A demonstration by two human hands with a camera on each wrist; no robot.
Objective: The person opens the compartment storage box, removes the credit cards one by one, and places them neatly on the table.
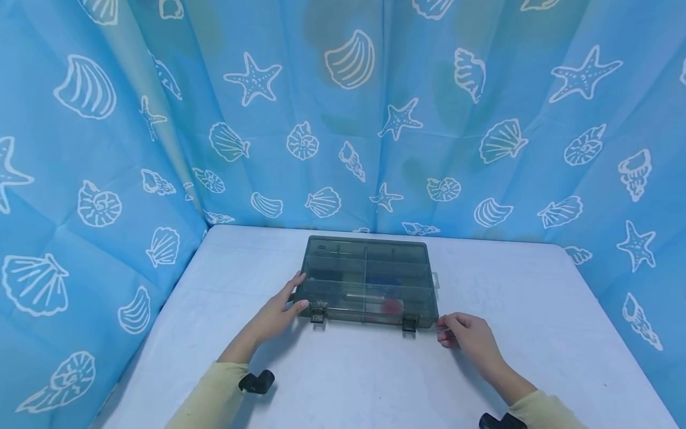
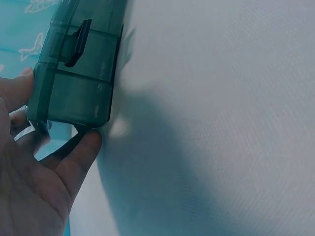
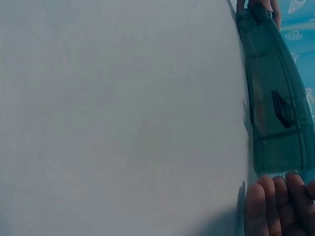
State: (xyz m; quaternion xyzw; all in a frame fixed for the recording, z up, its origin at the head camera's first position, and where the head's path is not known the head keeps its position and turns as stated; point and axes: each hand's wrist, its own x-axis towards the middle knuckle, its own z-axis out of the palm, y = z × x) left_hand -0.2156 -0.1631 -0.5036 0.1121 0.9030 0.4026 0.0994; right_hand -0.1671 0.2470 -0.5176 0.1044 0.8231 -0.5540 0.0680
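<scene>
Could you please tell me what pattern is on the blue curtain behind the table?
White seashells and starfish on the blue curtain, seen best in the head view.

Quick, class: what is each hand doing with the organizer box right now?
Left hand: grips the near left corner of the closed organizer box, thumb and fingers around it.
Right hand: fingertips touch the box's near right corner; a grip cannot be told.

White table [image 1: 536,333] stands against a blue curtain [image 1: 482,89] printed with shells.

White table [image 1: 536,357] fills the lower centre of the frame. Blue curtain [image 1: 375,119] with white shell and starfish print encloses it behind and on both sides.
</scene>
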